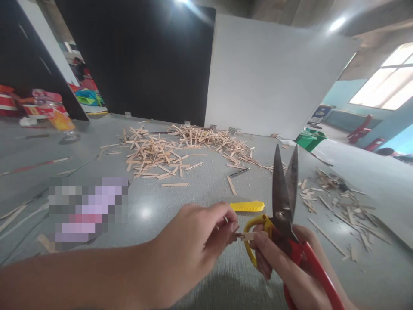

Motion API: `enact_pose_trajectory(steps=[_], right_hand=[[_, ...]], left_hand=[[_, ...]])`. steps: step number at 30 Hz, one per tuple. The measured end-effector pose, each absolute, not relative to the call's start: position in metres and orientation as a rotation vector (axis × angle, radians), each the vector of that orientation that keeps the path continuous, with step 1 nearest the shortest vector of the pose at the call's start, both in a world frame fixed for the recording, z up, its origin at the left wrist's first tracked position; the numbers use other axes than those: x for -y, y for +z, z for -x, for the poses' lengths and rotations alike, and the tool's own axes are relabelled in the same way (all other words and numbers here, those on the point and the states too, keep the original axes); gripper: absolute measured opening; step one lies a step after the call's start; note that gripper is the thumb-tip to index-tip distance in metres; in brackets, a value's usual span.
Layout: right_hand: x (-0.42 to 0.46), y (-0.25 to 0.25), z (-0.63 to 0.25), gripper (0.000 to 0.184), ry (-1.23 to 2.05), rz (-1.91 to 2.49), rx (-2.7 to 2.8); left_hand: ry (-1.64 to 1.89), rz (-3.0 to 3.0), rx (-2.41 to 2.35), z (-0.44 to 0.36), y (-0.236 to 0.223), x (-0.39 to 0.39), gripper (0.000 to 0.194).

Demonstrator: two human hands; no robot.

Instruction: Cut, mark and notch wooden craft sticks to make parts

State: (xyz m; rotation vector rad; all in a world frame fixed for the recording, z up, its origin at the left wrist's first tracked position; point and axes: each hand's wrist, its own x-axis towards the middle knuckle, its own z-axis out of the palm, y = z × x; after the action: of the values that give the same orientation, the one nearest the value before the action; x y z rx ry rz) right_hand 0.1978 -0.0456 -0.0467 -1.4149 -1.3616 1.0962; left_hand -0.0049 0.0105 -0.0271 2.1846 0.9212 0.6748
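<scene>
My right hand (274, 254) is closed around large scissors (281, 215) with one yellow and one red handle. Their dark blades point upward and stand apart. Between that hand's thumb and fingers is also a short piece of wooden craft stick (250, 236). The fingertips of my left hand (206, 230) are pinched at the left end of this piece, where a small dark part shows; I cannot make out what it is. Just beyond my hands a yellow-handled tool (248, 206) lies on the grey table (200, 198), its left end hidden by my left hand.
Piles of craft sticks (151, 153) spread before a black and white partition (264, 73). Wood scraps (351, 219) lie at right, a pen (239, 172) mid-table. A plastic bottle (60, 116) stands at far left, near a pixelated purple item (97, 202). A green bin (309, 138) is beyond.
</scene>
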Motion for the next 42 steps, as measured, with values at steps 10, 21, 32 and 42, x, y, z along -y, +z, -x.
enact_pose_trajectory(steps=[10, 21, 32, 42], right_hand=[[0.040, -0.056, -0.204, 0.045, 1.180, 1.259, 1.314], [0.050, -0.061, -0.208, 0.039, 1.187, 1.163, 1.737], [0.047, -0.046, -0.198, 0.044, 1.288, 1.047, 1.744], [0.051, -0.066, -0.204, 0.059, 1.576, 1.004, 1.639]], left_hand=[[0.311, -1.669, -0.864, 0.010, 0.005, -0.013, 0.033], [0.510, -1.461, -0.770, 0.013, 0.006, -0.008, 0.020], [0.437, -1.480, -0.766, 0.005, -0.010, -0.001, 0.040], [0.350, -1.449, -0.631, 0.001, -0.018, 0.003, 0.049]])
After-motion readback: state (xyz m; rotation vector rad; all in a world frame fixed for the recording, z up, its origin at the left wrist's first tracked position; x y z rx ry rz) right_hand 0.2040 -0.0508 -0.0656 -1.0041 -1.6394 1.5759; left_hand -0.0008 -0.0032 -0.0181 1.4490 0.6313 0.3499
